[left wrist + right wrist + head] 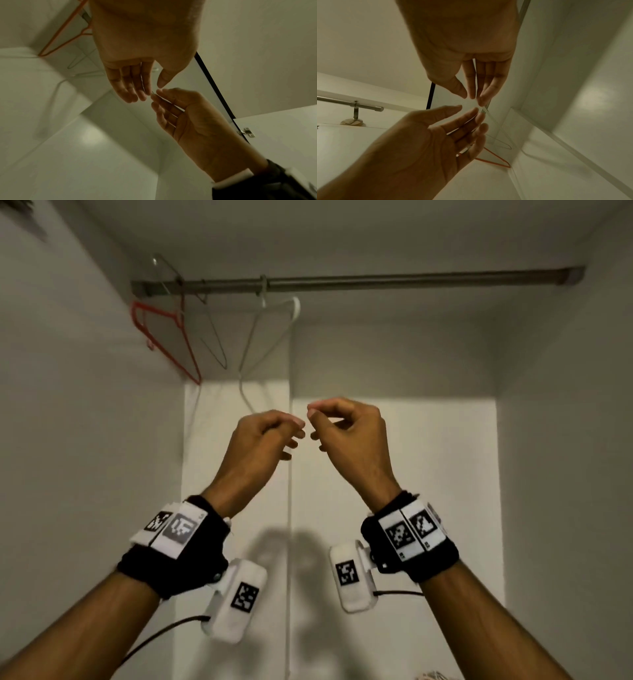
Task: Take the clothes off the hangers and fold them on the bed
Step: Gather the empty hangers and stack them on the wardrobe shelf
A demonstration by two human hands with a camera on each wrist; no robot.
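Note:
Three bare hangers hang at the left end of the metal rod (376, 282): a red hanger (164, 337), a thin wire hanger (212, 337) and a white hanger (270, 330). No clothes show on them. Both hands are raised in the middle of the closet, below the white hanger. My left hand (291, 433) and right hand (322, 426) face each other with fingertips almost touching, fingers relaxed, holding nothing. In the left wrist view my left hand (137, 83) shows its fingers nearly straight. My right hand (476, 86) looks the same in the right wrist view.
White closet walls close in on the left, back and right. A door hinge (247, 132) sits on the panel to one side. A metal bar handle (351, 104) sticks out near the closet door. A pale item (431, 676) peeks in at the bottom edge.

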